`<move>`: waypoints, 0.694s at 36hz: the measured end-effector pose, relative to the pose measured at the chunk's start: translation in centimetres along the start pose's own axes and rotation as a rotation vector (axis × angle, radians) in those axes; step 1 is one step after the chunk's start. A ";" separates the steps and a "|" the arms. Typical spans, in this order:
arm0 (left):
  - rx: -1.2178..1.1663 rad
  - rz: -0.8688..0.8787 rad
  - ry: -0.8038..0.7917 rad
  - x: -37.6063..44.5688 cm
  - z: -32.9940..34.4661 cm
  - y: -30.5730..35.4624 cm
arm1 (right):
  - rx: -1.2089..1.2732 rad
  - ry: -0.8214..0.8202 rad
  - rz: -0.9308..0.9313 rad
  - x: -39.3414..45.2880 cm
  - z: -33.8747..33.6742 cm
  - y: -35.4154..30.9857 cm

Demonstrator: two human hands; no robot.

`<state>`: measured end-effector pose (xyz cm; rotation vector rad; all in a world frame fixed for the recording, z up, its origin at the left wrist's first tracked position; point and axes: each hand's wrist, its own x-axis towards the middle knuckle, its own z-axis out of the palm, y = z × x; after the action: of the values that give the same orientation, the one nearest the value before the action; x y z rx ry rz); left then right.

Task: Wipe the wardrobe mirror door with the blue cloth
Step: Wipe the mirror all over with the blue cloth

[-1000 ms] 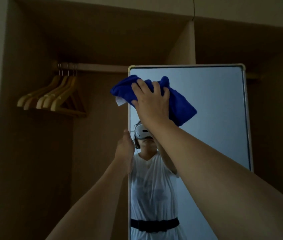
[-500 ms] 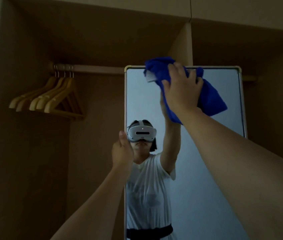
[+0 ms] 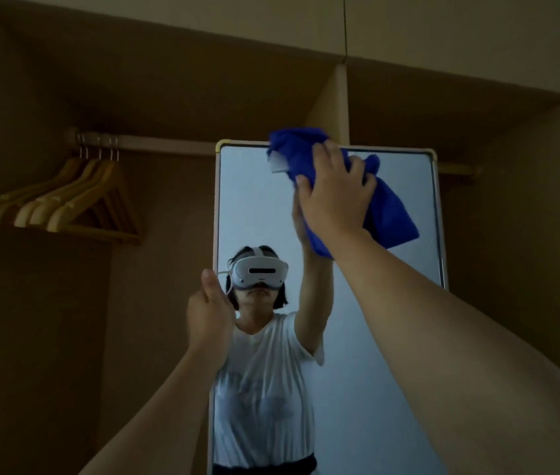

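The tall wardrobe mirror door has a pale frame and stands in the middle of the view. My right hand holds the bunched blue cloth against the glass near the top edge, a little right of the middle. Part of the cloth rises above the frame's top rail and the rest hangs below my palm. My left hand grips the door's left edge at mid-height, thumb up, with its fingers hidden behind the edge. The glass reflects a person with a raised arm.
An open brown wardrobe surrounds the door. Several wooden hangers hang on a rail at the upper left. A vertical divider panel rises behind the top of the mirror, under an overhead shelf.
My right hand has carried the cloth from the mirror's upper left corner up and rightward to the top edge. My left hand has stayed on the door's left edge.
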<state>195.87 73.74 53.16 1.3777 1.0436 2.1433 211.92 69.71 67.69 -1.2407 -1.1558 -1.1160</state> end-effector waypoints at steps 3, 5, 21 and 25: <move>0.016 0.004 0.007 0.0 0.0 0.1 | -0.017 0.013 0.100 0.6 -0.4 3.3; 0.012 0.011 0.010 0.0 0.1 0.1 | -0.037 0.027 0.169 0.9 -0.7 5.7; 0.032 0.014 0.031 -0.7 -0.1 0.6 | -0.083 -0.032 0.362 -6.5 -1.3 8.9; 0.043 0.000 0.035 -1.3 -0.3 1.3 | -0.064 -0.062 0.250 -11.5 -1.0 6.8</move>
<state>196.31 71.94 53.26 1.3634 1.1087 2.1646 217.58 68.72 55.56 -1.4346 -0.9847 -0.9385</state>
